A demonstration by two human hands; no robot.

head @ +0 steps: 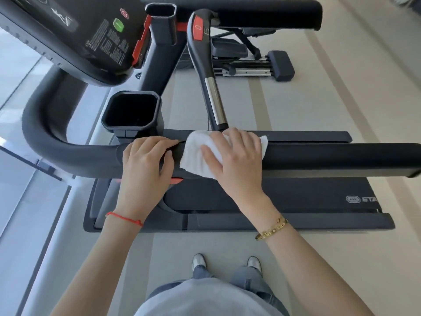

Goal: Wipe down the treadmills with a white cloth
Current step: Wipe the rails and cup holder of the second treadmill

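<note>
Right hand (237,156) flat, fingers straight, pressing white cloth (200,153) onto treadmill handrail (319,156); left hand (145,160) just beside cloth, fingers curled over rail.

We look steeply down from a single wide-angle head-worn camera, standing beside the treadmill (296,197) and facing across its near handrail (319,156), close enough that both forearms and our shoes (227,263) fill the lower frame.

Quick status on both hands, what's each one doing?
Left hand: fingers curled over the handrail, gripping it.
Right hand: open, fingers flat, pressing the white cloth onto the handrail.
</note>
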